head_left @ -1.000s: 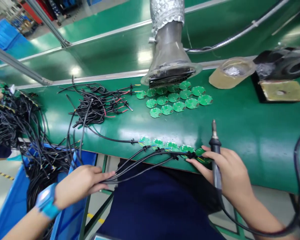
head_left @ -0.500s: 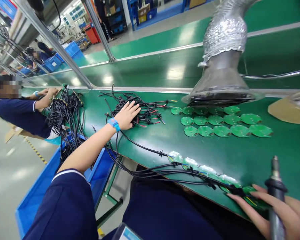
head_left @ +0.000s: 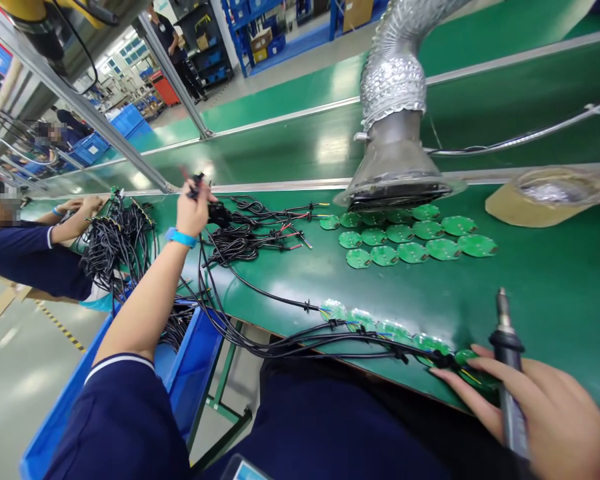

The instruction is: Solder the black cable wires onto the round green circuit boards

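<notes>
My left hand [head_left: 192, 215], with a blue wristband, is raised over the left end of a pile of black cables [head_left: 237, 245]. Its fingers are closed on a black cable [head_left: 219, 215] whose end with a black fitting sticks up, slightly blurred. At the lower right my right hand [head_left: 555, 407] holds a soldering iron [head_left: 506, 353], metal tip upward. Its outstretched thumb and fingertips touch the last green circuit board [head_left: 473, 375] in a row along the front edge. Black cables run leftward from those boards [head_left: 393, 330].
Rows of bare green boards [head_left: 413, 252] lie beneath a fume extraction hood [head_left: 397, 167]. A yellowish holder [head_left: 535, 200] stands at the right. A blue bin [head_left: 190, 373] is below the table's left end. At the left, a co-worker [head_left: 30, 250] sits by another cable heap [head_left: 117, 240].
My left hand, earlier spread flat on the cable pile, has closed on a cable and lifted it up and left. My right hand keeps the soldering iron by the boards. The view has shifted.
</notes>
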`<action>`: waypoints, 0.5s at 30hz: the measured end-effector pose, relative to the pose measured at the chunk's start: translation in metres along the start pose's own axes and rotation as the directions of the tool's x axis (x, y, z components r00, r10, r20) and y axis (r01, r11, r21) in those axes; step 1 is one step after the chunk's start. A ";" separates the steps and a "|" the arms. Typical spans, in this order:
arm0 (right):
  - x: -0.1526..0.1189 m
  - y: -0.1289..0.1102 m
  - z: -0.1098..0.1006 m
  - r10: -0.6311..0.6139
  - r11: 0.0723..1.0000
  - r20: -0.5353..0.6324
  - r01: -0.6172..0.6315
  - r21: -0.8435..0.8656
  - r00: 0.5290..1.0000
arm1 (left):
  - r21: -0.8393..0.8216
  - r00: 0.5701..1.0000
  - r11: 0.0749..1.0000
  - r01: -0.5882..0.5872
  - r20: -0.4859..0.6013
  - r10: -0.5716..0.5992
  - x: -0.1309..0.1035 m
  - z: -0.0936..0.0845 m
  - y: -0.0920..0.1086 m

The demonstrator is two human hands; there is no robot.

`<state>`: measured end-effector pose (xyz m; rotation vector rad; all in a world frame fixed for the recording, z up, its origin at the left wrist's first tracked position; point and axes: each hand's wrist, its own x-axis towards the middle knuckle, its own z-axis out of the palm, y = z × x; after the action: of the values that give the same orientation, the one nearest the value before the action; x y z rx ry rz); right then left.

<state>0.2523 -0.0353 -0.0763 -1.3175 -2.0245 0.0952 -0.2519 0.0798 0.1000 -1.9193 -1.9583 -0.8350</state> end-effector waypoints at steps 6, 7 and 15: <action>0.003 -0.001 -0.003 -0.114 0.993 0.032 0.115 -0.019 0.993 | -0.073 0.976 0.974 -0.214 -0.058 0.210 -0.031 0.018 0.102; 0.002 0.000 -0.002 -0.097 0.995 0.024 0.098 -0.024 0.995 | -0.046 0.948 0.954 -0.297 0.109 0.300 -0.043 0.028 0.125; 0.006 -0.012 -0.006 -0.105 0.994 0.016 0.105 -0.006 0.994 | -0.134 0.778 0.924 -0.357 0.505 0.374 -0.103 0.059 0.138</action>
<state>0.2453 -0.0382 -0.0639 -1.2152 -2.1051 0.0506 -0.0965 0.0229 0.0235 -2.6429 -1.7122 -0.2407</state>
